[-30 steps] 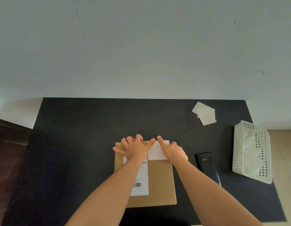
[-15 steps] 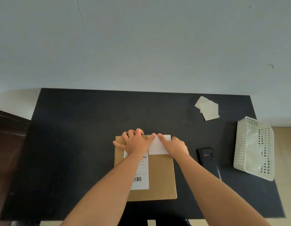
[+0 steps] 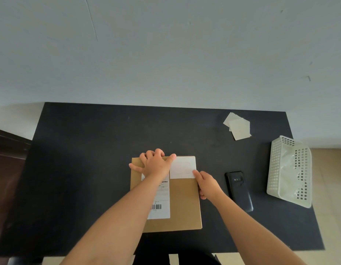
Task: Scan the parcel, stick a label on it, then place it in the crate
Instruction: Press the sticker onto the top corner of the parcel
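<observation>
A flat brown cardboard parcel lies on the black table in front of me. A printed shipping label with a barcode runs down its left half. A blank white label sits on its far right corner. My left hand rests flat on the parcel's far left part, fingers spread, index tip at the white label's left edge. My right hand is at the parcel's right edge, its fingertip on the white label's near right corner. The white perforated crate stands at the table's right side.
A black handheld scanner or phone lies between the parcel and the crate. A small pile of loose labels sits at the far right of the table. A grey wall rises behind the table. A dark wooden surface lies off to the left.
My right hand has slid back along the white label from its far edge to its near right corner, uncovering the label. My left hand stays pressed on the parcel.
</observation>
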